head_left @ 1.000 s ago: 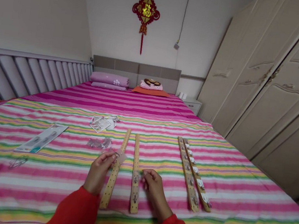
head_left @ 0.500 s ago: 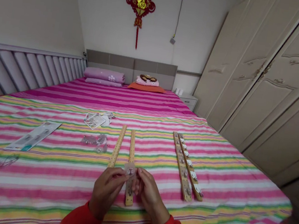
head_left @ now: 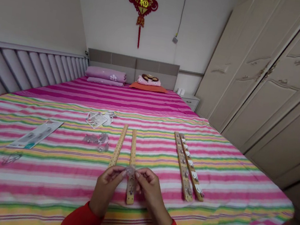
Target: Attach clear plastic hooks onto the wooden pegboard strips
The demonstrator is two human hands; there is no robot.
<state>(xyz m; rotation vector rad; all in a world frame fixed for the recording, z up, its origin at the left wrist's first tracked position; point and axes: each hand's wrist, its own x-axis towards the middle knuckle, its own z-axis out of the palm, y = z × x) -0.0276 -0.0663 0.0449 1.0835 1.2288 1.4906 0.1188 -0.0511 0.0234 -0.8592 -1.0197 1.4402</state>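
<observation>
Between both hands is a small clear plastic piece (head_left: 130, 170), with something shiny on or in it that is too small to name. My left hand (head_left: 106, 186) pinches its left edge, and my right hand (head_left: 150, 190) pinches the right edge. Beneath them lies a narrow wooden strip with holes (head_left: 134, 145), its near end carrying small metallic bits. A second holed wooden strip (head_left: 120, 142) lies just left, its near end partly covered by my left hand.
Several clear plastic pieces (head_left: 101, 141) and a pile of packets (head_left: 100, 119) lie left of the strips. Farther left are a long packet (head_left: 38, 134) and a clear, crumpled item (head_left: 12, 158). Two filled strips (head_left: 183, 162) lie right on the striped bedsheet (head_left: 58, 189).
My right thumb and fingers have closed in on the plastic piece's right side. The piece has tilted and now shows less of its face. The camera view has shifted slightly.
</observation>
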